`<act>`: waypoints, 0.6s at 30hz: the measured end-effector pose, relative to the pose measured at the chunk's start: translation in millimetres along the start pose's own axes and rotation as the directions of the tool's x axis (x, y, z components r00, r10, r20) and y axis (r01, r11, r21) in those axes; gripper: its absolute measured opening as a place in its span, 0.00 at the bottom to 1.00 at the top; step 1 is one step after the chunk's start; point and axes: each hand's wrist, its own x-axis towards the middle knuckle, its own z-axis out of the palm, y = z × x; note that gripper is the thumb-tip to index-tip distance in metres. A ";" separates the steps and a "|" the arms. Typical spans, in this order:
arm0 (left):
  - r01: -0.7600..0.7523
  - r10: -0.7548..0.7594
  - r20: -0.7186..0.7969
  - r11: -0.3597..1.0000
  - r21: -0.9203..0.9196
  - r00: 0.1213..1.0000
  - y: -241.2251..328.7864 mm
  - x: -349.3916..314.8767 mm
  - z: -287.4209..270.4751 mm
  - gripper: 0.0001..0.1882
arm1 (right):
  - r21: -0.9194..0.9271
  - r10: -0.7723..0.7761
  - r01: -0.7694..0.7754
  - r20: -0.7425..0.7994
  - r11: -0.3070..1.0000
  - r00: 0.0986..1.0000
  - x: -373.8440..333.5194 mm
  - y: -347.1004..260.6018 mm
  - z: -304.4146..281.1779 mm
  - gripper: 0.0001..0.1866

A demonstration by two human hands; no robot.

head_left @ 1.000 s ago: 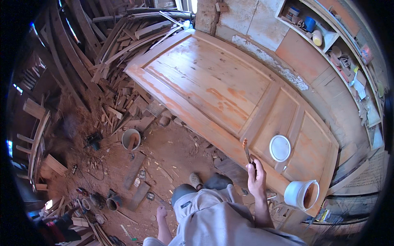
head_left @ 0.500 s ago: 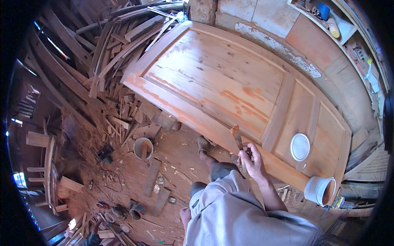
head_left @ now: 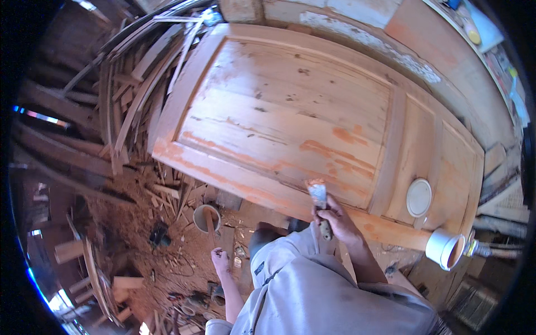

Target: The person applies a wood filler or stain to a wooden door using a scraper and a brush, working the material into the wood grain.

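I have the right hand [head_left: 338, 221] pinching a paste-tipped scraper [head_left: 318, 196] in its fingers at the near edge of the wooden door [head_left: 262, 125], left hand [head_left: 220, 260] loosely curled, orange smears [head_left: 350, 134] covering parts, much apparently left bare.

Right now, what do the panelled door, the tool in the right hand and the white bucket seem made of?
Panelled door: wood, from its knotty grain; looks smooth, varnish unclear. Tool: blade probably metal, shiny grey; handle material unclear. White bucket: likely plastic, being smooth and faintly glossy.
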 end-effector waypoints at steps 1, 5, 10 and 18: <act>-0.001 0.003 0.023 0.998 -0.057 1.000 20.0 3.8 5.7 0.14 | 0.025 0.060 -0.059 -0.052 0.998 0.997 1.7 -2.9 7.4 0.09; -0.078 0.083 0.109 0.996 -0.053 0.991 50.4 29.3 23.2 0.14 | 0.177 0.077 -0.080 0.023 0.981 0.997 23.7 11.4 16.5 0.15; -0.085 0.060 0.194 0.988 0.126 0.979 61.8 63.7 22.3 0.13 | 0.116 0.138 -0.118 -0.184 0.986 0.973 65.8 72.1 17.2 0.19; -0.095 0.069 0.213 0.989 0.116 0.975 76.8 140.3 -33.7 0.11 | -0.849 -0.525 -0.084 -0.397 0.521 0.753 166.6 99.8 41.1 0.23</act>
